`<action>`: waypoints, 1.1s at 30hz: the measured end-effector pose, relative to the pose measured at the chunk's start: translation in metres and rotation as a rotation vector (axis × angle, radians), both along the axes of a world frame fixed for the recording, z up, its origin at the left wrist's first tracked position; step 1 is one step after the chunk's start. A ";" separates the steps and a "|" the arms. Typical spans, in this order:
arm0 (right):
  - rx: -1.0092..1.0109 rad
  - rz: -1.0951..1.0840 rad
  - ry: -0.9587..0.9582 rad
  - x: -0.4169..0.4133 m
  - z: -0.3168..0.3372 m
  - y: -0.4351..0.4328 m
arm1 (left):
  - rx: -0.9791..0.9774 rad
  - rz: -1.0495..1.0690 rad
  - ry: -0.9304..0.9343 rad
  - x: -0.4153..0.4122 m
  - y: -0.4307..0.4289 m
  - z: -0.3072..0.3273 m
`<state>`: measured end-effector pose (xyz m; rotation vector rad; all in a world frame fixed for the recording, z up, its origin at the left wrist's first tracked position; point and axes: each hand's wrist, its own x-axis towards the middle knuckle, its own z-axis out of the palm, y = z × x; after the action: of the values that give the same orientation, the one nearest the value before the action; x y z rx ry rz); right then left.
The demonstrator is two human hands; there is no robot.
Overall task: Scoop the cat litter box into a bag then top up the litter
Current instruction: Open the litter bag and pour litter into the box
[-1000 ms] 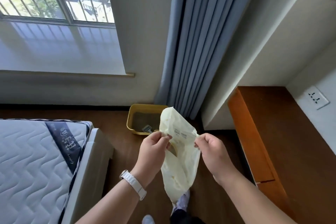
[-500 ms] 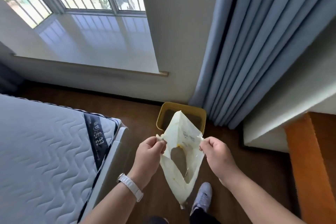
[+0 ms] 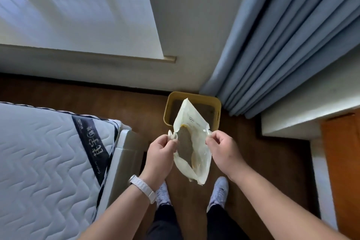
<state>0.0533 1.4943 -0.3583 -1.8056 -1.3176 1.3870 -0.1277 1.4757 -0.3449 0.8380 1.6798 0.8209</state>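
Note:
A pale yellow plastic bag (image 3: 200, 154) hangs between my hands with its mouth pulled open. My left hand (image 3: 160, 149) pinches the bag's left edge and my right hand (image 3: 223, 150) pinches its right edge. Behind the bag, on the wooden floor against the wall, stands the yellow litter box (image 3: 169, 106) with grey litter (image 3: 203, 110) inside. The bag's upper flap hides the front of the box. No scoop shows in this view.
A bed with a quilted white mattress (image 3: 39, 161) fills the left. Blue curtains (image 3: 282, 45) hang to the right of the box. An orange-brown cabinet (image 3: 342, 171) stands at far right. My two feet in pale shoes (image 3: 219, 191) stand on the wooden floor below the bag.
The view has tilted down and moved closer to the litter box. My hands have pulled the bag's mouth wider apart.

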 end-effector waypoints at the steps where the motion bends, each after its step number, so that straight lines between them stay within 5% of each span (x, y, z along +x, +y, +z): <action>1: 0.001 -0.016 -0.012 -0.006 -0.006 0.003 | -0.012 -0.017 -0.012 -0.004 0.005 -0.007; 14: 0.108 0.151 -0.004 -0.067 -0.188 0.066 | -0.052 0.079 -0.120 -0.044 0.047 -0.182; 22: 0.266 0.410 -0.010 -0.070 -0.319 0.096 | 0.123 0.204 -0.257 -0.046 0.055 -0.307; 33: 0.345 0.498 0.074 -0.077 -0.453 0.126 | 0.263 0.286 -0.329 -0.051 0.083 -0.453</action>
<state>-0.0240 1.6203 -0.8118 -1.2358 -1.9166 1.3376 -0.1783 1.5588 -0.7981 0.6006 1.4332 1.3237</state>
